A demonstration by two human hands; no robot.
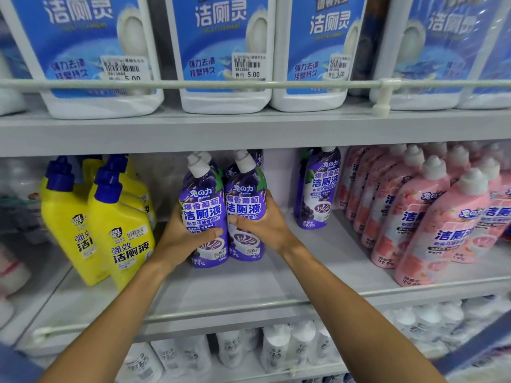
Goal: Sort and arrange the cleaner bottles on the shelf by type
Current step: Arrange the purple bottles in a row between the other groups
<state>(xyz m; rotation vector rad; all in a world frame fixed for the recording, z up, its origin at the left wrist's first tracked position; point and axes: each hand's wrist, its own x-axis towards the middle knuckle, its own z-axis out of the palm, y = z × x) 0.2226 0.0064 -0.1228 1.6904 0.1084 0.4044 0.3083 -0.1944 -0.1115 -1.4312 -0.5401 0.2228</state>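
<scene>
At the bottom of the frame, blurred white bottles [276, 349] fill the lowest tier of a grey metal store shelf [249, 283]. Two bare forearms reach up to the middle board. There the left hand [185, 239] wraps its fingers and thumb round the left purple bottle [203, 205], and the right hand [262, 229] wraps round the right purple bottle [244, 200]. The two bottles stand touching at centre frame, labelled "兔の力 Rabito 爆香葡萄 洁厕液", "99.9%" and "600g". Yellow bottles [121, 233] marked "强效 洁厕液" stand at the left. A third purple bottle [318, 189] stands apart at the right, beside rows of pink bottles [431, 217]. On the top board, behind a pale rail [249, 84], white jugs [221, 51] read "洁厕灵" with "5.00" price stickers.
</scene>
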